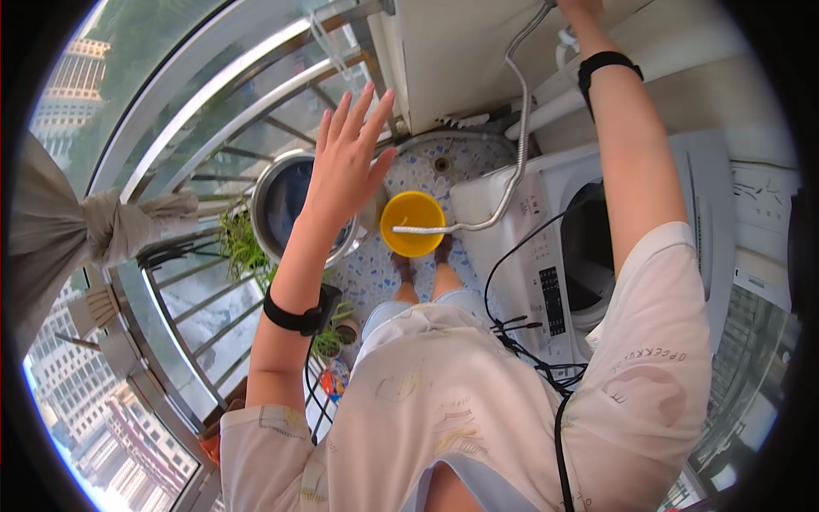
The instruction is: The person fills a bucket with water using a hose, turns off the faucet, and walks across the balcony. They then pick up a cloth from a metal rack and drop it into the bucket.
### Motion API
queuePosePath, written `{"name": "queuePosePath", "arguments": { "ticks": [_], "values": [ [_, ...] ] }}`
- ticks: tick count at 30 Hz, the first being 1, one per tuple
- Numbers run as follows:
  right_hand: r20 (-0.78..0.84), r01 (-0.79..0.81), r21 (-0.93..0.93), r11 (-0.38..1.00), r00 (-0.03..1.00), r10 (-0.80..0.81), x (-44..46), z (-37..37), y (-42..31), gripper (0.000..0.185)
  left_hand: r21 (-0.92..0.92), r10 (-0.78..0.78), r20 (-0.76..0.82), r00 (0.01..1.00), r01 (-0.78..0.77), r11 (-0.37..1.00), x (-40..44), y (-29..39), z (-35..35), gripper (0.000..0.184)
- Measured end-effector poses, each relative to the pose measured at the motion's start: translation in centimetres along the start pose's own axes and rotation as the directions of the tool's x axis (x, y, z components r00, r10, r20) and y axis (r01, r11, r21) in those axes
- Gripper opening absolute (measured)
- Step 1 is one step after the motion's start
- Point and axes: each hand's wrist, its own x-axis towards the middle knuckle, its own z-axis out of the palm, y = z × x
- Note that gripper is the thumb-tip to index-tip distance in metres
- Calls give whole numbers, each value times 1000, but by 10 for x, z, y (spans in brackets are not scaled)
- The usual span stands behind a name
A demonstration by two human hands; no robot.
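My left hand is raised with its fingers spread, holding nothing, above a large metal pot. At the top edge, my right hand is cut off by the frame, close to the upper end of a silvery flexible hose and a white pipe fitting. Its fingers are out of sight, so I cannot tell whether it grips anything. The hose runs down across the washing machine's edge, and its free end lies over a yellow bucket on the floor, just ahead of my feet.
A top-loading washing machine with a dark lid stands on the right. Black cables hang beside my body. Green plants and metal railings line the left. A floor drain lies beyond the bucket. A knotted curtain hangs far left.
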Motion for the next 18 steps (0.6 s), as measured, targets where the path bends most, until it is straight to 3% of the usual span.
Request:
{"name": "queuePosePath", "arguments": {
  "ticks": [1, 11, 14, 16, 18],
  "values": [
    [-81, -46, -33, 998, 996, 43, 4, 6, 1, 38, 2, -19, 18, 1000, 19, 1000, -1, -3, 2, 69],
    [23, -60, -30, 998, 998, 61, 8, 9, -2, 37, 15, -11, -52, 999, 12, 1000, -14, -12, 10, 66],
    [-93, 42, -38, 998, 995, -45, 15, 17, 8, 37, 25, -15, -58, 998, 17, 1000, -18, -15, 9, 66],
    [165, -30, -16, 999, 986, 33, 25, 10, 6, 57, 29, -21, -60, 998, 23, 999, -21, -16, 9, 66],
    [193, -28, -5, 1000, 981, 29, 27, 8, 6, 62, 33, -25, -64, 998, 27, 999, -23, -17, 8, 66]
  ]
}}
